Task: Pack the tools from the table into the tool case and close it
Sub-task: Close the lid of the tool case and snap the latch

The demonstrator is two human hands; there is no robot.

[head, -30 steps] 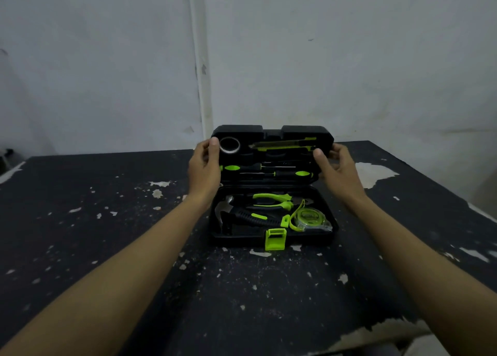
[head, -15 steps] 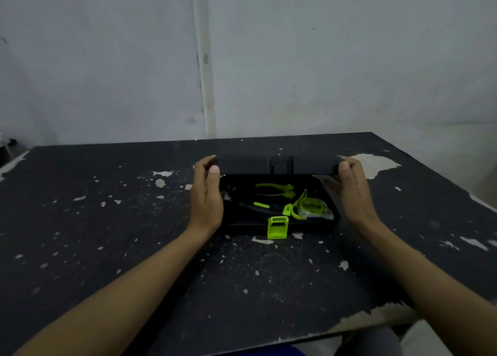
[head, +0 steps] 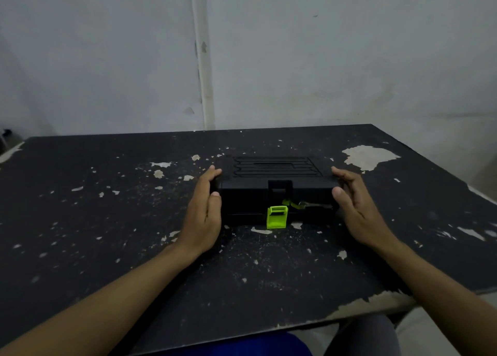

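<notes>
Black plastic tool case (head: 242,202) sits near the middle of the tabletop (head: 107,207), its lid (head: 277,166) lowered onto the base but not fastened. We note the green latch (head: 277,218) hanging undone at the front edge, and to its right a thin gap in which a scrap of green and a metallic part (head: 312,205) show; which tool this is we cannot tell. We find the left hand (head: 204,215) against the left end of the case, fingertips at the lid's top corner and thumb at the front corner; the right hand (head: 357,207) flanks the right end likewise, though whether it touches we cannot say. Each grip is apart, fingers relaxed and clamped on nothing. In our judgement packing is complete and closing is the step in hand. We advise first checking that the part in the gap sits within its recess, since a trapped tool would hold the seam apart; then pressing the lid down evenly from both ends, and swinging the latch up over the catch (head: 279,187) while one hand steadies the case.
</notes>
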